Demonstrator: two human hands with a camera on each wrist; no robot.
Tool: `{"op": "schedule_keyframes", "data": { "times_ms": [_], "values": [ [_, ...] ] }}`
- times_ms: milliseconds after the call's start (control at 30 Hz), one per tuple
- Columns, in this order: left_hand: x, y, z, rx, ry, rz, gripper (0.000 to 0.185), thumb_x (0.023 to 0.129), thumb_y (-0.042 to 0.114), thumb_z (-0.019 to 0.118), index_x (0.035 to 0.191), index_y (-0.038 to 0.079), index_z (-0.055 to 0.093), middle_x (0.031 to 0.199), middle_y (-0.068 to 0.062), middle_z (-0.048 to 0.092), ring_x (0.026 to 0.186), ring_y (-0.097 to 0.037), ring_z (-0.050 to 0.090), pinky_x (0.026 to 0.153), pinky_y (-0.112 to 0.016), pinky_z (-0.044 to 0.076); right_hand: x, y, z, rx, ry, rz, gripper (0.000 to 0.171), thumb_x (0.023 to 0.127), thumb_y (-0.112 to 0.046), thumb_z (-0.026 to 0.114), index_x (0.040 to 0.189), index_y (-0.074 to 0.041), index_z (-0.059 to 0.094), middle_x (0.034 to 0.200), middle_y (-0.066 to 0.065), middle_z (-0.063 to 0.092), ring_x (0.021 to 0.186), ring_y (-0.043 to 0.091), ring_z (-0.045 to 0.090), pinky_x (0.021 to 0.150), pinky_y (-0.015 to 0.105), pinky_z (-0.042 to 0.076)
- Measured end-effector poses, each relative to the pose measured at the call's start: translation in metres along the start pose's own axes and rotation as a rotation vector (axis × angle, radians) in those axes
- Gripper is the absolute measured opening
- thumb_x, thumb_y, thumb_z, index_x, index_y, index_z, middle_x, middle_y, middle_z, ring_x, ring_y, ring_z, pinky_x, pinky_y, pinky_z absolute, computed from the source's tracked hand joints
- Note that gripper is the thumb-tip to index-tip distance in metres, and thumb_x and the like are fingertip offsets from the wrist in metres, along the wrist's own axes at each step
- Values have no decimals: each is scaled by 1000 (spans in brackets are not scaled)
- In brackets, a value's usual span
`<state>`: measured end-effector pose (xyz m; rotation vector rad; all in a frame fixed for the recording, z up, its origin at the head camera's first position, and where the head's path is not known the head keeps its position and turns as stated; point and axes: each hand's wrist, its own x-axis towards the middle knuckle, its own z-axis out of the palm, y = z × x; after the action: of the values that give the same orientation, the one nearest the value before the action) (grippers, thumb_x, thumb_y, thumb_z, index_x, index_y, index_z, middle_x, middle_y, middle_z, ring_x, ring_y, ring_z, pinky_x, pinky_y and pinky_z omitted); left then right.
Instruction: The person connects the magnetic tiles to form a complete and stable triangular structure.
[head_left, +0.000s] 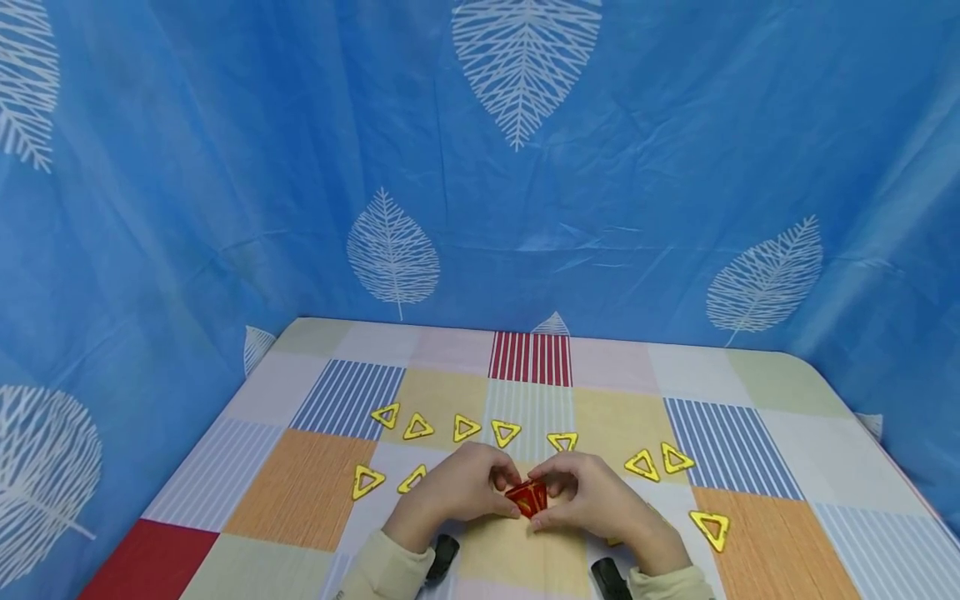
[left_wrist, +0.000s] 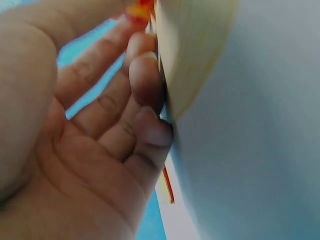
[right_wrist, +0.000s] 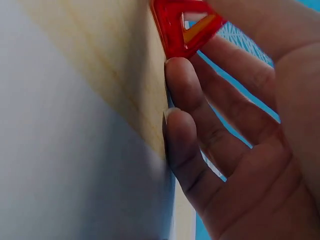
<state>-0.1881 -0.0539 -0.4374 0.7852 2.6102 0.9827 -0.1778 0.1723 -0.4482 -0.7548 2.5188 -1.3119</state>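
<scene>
A small cluster of red triangle tiles (head_left: 527, 497) stands on the checked tablecloth (head_left: 300, 492) near the front middle. My left hand (head_left: 461, 483) and right hand (head_left: 583, 492) close round it from both sides, fingers curled and pinching the tiles. In the right wrist view a red triangle tile (right_wrist: 182, 25) shows at my fingertips (right_wrist: 182, 75), which rest against the cloth. In the left wrist view my curled fingers (left_wrist: 145, 75) touch the cloth, with a bit of red tile (left_wrist: 140, 9) at the top.
Several yellow triangle tiles lie in an arc round my hands, from one at the left (head_left: 366, 481) over the back (head_left: 505, 432) to the right (head_left: 711, 528). A blue leaf-print curtain (head_left: 480, 167) walls the table on three sides.
</scene>
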Motion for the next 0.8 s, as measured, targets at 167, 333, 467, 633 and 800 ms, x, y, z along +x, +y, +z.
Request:
{"op": "schedule_keyframes", "data": {
  "times_ms": [167, 333, 467, 633, 800],
  "values": [
    [0, 0, 1, -11, 29, -30, 23, 74, 19, 92, 86, 13, 74, 70, 10, 56, 62, -4, 49, 60, -23, 44, 0, 0, 1, -40, 2, -16, 43, 74, -31, 91, 108, -12, 75, 88, -6, 64, 78, 12, 58, 68, 27, 51],
    [1, 1, 0, -24, 37, -57, 27, 73, 18, 92, 91, 12, 73, 71, 7, 56, 62, -6, 48, 60, -25, 44, 2, -1, -1, -87, 45, 17, 44, 75, -32, 90, 110, -11, 75, 90, -6, 63, 80, 14, 57, 69, 28, 50],
    [-1, 2, -2, -50, 29, -90, 36, 72, 18, 93, 102, 11, 72, 74, 6, 57, 64, -7, 49, 62, -27, 44, 2, -2, -1, -126, 93, 65, 48, 77, -31, 90, 115, -8, 74, 92, -7, 62, 82, 15, 55, 70, 28, 48],
    [-5, 0, -12, -98, 39, -90, 47, 72, 13, 92, 113, 7, 70, 80, 2, 58, 69, -11, 51, 64, -28, 45, 1, -3, -1, -166, 150, 100, 48, 80, -28, 87, 119, -5, 72, 87, -4, 57, 78, 15, 51, 67, 27, 45],
    [-13, -8, -27, -136, 62, -69, 44, 74, 9, 90, 114, 5, 71, 86, -2, 61, 78, -16, 55, 71, -31, 47, 2, -4, 0, -172, 177, 97, 49, 82, -25, 86, 122, -3, 70, 86, -2, 55, 77, 15, 50, 66, 27, 44]
  ]
}}
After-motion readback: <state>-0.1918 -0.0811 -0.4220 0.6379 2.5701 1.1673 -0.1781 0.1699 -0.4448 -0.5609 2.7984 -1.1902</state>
